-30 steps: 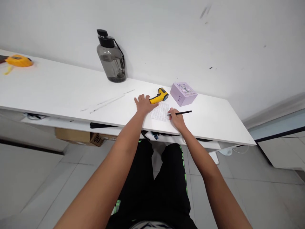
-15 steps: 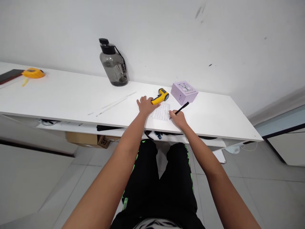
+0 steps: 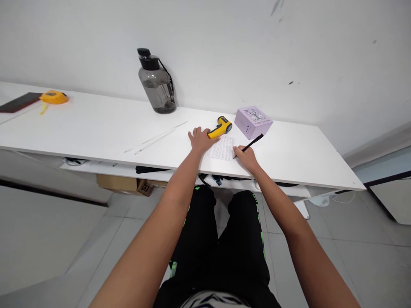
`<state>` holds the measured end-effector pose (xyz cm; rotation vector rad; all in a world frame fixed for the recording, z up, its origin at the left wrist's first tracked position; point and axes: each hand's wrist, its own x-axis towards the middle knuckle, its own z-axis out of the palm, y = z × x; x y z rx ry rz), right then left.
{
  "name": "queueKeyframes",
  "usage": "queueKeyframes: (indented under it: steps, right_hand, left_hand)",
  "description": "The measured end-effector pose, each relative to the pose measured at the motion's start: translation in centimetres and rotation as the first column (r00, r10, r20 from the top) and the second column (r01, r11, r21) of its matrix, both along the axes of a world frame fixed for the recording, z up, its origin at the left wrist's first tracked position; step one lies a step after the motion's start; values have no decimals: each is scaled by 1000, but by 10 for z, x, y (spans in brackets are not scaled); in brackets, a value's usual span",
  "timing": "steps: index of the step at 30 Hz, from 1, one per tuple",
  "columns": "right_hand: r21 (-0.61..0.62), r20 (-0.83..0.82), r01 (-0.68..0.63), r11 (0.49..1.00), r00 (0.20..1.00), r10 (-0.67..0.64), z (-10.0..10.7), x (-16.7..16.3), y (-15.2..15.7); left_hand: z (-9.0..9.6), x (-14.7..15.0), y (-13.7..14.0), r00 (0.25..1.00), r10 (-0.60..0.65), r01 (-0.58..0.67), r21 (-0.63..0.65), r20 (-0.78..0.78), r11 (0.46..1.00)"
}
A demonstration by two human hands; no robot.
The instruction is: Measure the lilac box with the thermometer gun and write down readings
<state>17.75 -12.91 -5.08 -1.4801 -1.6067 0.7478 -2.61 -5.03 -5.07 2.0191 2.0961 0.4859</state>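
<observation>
My right hand [image 3: 245, 156] is closed round a black pen [image 3: 255, 141], its lower end at the right edge of a small sheet of paper [image 3: 223, 149] covered in fine writing. Fingers spread, my left hand [image 3: 201, 140] lies flat on the white shelf top, its thumb at the paper's upper left. Against that hand rests the handle of a yellow and black infrared thermometer [image 3: 221, 127], which lies just beyond the paper. A lilac box [image 3: 253, 122] stands behind the pen, near the wall.
A grey water bottle [image 3: 159, 90] with a black lid stands by the wall. Far left, a yellow tape measure [image 3: 54, 97] lies beside a dark flat object [image 3: 21, 102]. Under the white top [image 3: 154, 145], a lower shelf holds several items, and a cardboard box [image 3: 120, 184] sits below.
The whole view has shifted slightly, so everything appears a little further right. Both hands keep nearly the same places relative to the paper; the pen is still in my right hand.
</observation>
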Motion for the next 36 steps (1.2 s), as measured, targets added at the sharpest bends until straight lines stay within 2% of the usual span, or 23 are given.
queueKeyframes:
  steps: [11, 25, 36]
  right_hand:
    - [-8, 34, 34, 999, 999, -34, 1, -4, -1]
    - [-30, 31, -3, 1000, 1000, 4, 3, -3, -2]
    - [3, 7, 11, 1000, 1000, -11, 3, 0, -2]
  left_hand:
    - [0, 1, 0, 1000, 1, -1, 11, -10, 1000]
    - [-2, 2, 1, 999, -1, 1, 5, -32, 1000]
    - [-1, 2, -1, 999, -8, 8, 2, -38, 1000]
